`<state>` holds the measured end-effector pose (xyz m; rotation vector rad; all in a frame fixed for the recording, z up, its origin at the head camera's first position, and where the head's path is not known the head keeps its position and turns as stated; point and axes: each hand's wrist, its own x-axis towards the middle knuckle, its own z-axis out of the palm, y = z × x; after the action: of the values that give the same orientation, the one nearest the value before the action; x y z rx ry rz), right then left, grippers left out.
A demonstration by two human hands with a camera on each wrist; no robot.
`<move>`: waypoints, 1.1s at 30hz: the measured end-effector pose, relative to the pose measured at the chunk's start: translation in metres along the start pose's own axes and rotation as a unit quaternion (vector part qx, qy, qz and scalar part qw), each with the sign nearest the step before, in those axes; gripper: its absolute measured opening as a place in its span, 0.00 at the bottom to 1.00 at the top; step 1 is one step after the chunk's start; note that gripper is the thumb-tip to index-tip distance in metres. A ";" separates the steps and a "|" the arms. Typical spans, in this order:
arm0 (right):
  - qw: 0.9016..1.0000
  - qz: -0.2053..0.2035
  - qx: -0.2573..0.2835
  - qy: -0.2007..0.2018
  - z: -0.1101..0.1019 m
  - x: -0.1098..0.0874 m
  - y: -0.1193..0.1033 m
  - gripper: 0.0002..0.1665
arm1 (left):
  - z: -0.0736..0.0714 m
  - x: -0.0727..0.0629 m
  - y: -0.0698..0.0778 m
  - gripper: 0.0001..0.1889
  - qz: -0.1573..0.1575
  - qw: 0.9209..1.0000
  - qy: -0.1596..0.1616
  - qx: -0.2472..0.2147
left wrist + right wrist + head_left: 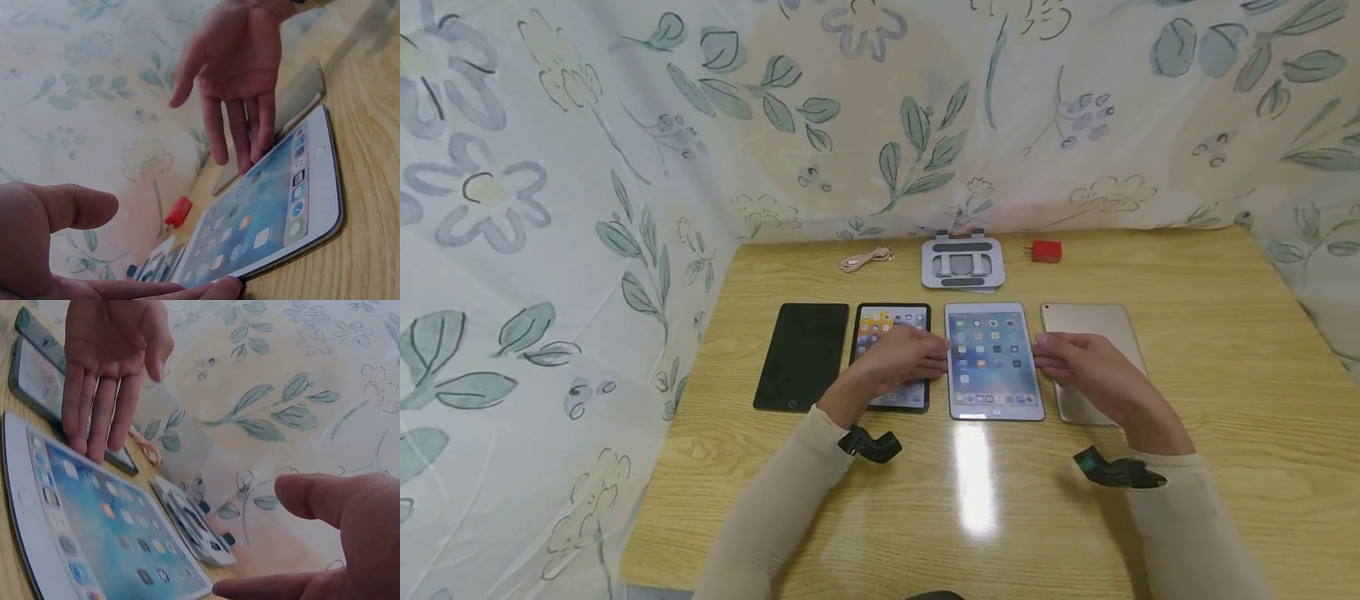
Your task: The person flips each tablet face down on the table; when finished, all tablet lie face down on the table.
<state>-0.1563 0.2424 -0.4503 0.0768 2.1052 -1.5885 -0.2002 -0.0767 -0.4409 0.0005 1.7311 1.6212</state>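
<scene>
A white tablet (992, 358) with a lit home screen lies flat on the wooden table between both hands. My left hand (904, 358) reaches over a black-framed tablet (898, 403), its straight fingertips right at the white tablet's left edge. On the opposite side my right hand (1093, 371) extends over a gold tablet (1086, 321) lying back side up, fingertips at the white tablet's right edge. Both palms face inward with thumbs raised, as the left wrist view shows with the right hand (240, 75) and the right wrist view with the left hand (112, 369).
A dark-screened black tablet (801, 357) lies at the row's left end. Behind the row are a coiled pink cable (867, 259), a grey folding stand (962, 262) and a red plug adapter (1047, 251). Floral fabric (850, 125) hangs along the table's back and left.
</scene>
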 end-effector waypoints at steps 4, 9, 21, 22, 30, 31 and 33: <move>1.000 -0.002 0.028 -0.009 0.000 -0.002 0.000 0.51 | 0.000 0.002 -0.001 0.25 -0.004 1.000 0.008 -0.007; 0.998 -0.026 0.054 -0.018 -0.006 -0.005 0.001 0.48 | 0.002 0.002 -0.001 0.24 0.000 1.000 0.016 -0.009; 0.992 -0.032 0.111 -0.059 -0.005 -0.011 0.001 0.52 | 0.024 0.008 -0.001 0.24 0.021 1.000 0.014 0.010; 0.992 -0.032 0.111 -0.059 -0.005 -0.012 0.000 0.52 | 0.027 0.007 0.002 0.24 0.028 0.999 0.015 0.014; 0.994 -0.045 0.081 -0.062 -0.010 -0.020 -0.004 0.50 | 0.062 0.009 0.032 0.21 0.070 0.996 -0.050 -0.008; 0.994 -0.050 0.077 -0.063 -0.010 -0.020 -0.005 0.49 | 0.066 0.011 0.035 0.22 0.071 0.996 -0.058 -0.011; 0.993 -0.059 0.074 -0.066 -0.012 -0.021 -0.006 0.47 | 0.074 0.012 0.042 0.22 0.073 0.995 -0.069 -0.019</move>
<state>-0.1437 0.2563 -0.4338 -0.1020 1.9212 -1.7661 -0.1915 0.0004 -0.4053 0.2203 1.6260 1.7165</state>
